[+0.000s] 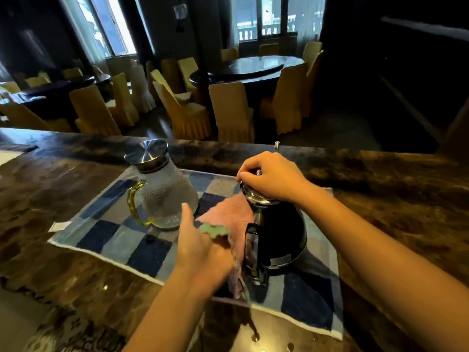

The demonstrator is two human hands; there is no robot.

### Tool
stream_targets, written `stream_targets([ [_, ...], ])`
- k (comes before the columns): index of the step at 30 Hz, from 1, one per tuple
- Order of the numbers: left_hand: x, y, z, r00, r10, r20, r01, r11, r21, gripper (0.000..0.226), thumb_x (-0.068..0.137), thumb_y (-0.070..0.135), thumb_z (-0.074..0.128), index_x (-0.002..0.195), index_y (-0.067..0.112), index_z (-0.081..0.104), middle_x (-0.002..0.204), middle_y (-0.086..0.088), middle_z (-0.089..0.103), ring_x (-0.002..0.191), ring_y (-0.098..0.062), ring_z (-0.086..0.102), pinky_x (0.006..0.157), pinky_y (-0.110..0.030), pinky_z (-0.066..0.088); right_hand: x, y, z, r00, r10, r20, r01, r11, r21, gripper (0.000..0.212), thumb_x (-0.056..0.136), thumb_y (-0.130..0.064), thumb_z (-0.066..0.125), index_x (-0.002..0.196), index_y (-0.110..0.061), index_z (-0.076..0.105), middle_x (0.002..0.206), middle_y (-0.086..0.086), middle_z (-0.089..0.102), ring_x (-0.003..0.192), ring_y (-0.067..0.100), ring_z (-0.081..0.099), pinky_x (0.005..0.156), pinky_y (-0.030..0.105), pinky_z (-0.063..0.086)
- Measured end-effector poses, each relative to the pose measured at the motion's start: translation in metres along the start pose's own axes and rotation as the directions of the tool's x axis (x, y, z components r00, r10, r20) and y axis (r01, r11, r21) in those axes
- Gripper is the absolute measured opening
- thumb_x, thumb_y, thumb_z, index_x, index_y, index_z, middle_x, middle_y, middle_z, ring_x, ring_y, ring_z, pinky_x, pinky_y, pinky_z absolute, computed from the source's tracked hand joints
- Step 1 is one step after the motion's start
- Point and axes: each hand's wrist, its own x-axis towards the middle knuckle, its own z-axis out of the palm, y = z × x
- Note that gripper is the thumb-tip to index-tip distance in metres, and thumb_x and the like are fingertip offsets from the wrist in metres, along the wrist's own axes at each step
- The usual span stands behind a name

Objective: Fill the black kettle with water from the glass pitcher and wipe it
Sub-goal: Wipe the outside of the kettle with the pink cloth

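On the checked mat, fingers of the right hand pinched the steel lid of the glossy black kettle; the left hand clutched a soft pink cloth.

No text can be read anywhere; the kettle carries a small grey label low on its side, its print too blurred to make out; the mat has a white tag at its left edge, showing no legible marks.
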Motion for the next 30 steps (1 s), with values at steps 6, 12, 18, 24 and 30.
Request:
stream_targets([
  [6, 0.015, -0.026, -0.005, 0.994, 0.108, 0.014, -0.107, 0.939, 0.328, 0.030, 0.084, 0.030, 0.054, 0.094, 0.005, 0.067, 0.080, -0.010, 0.067, 0.065, -0.017, 0.065, 0.066, -0.029, 0.052, 0.000, 0.000, 0.002, 0.995, -0.054, -0.088, 0.054, 0.999, -0.001, 0.021, 0.083, -0.040, 0.051, 0.080, -0.037, 0.071, 0.088, -0.012, 0.072, 0.085, 0.015, 0.063, 0.067, 0.032, 0.044],
  [12, 0.004, -0.064, -0.017, 0.852, 0.509, 0.125, -0.410, 0.499, 0.763, 0.050, 0.078, 0.062, 0.055, 0.098, 0.016, 0.059, 0.081, 0.006, 0.071, 0.076, -0.006, 0.068, 0.061, -0.019, 0.052, -0.001, 0.000, 0.002, 0.990, -0.143, -0.016, 0.143, 0.990, 0.013, 0.018, 0.082, -0.043, 0.055, 0.081, -0.036, 0.072, 0.085, -0.012, 0.072, 0.085, 0.011, 0.065, 0.074, 0.036, 0.054],
  [18, -0.003, -0.080, -0.033, 0.774, 0.534, 0.340, -0.513, 0.215, 0.831, 0.045, 0.087, 0.048, 0.049, 0.084, 0.004, 0.058, 0.076, -0.016, 0.059, 0.067, -0.025, 0.056, 0.060, -0.032, 0.046, -0.006, 0.008, -0.008, 0.902, -0.366, 0.228, 0.323, 0.924, 0.205, 0.041, 0.071, -0.046, 0.078, 0.104, -0.023, 0.070, 0.104, -0.009, 0.071, 0.100, 0.005, 0.064, 0.093, 0.030, 0.051],
  [24, -0.014, -0.083, -0.057, 0.809, 0.442, 0.387, -0.503, 0.178, 0.846, 0.031, 0.081, 0.039, 0.058, 0.081, 0.008, 0.063, 0.064, 0.003, 0.059, 0.060, -0.004, 0.053, 0.056, -0.020, 0.042, 0.006, 0.003, -0.030, 0.808, -0.331, 0.488, 0.329, 0.940, 0.093, 0.056, 0.067, -0.043, 0.082, 0.115, -0.024, 0.061, 0.117, -0.011, 0.059, 0.108, 0.007, 0.053, 0.084, 0.015, 0.041],
  [30, -0.007, -0.067, -0.016, 0.760, 0.581, 0.291, -0.483, 0.205, 0.851, 0.051, 0.081, 0.045, 0.051, 0.070, -0.004, 0.054, 0.057, 0.002, 0.047, 0.051, -0.006, 0.040, 0.049, -0.018, 0.032, 0.012, 0.001, -0.021, 0.849, -0.255, 0.462, 0.256, 0.965, 0.061, 0.053, 0.066, -0.043, 0.082, 0.112, -0.023, 0.063, 0.116, -0.001, 0.063, 0.105, 0.017, 0.058, 0.081, 0.024, 0.043],
])
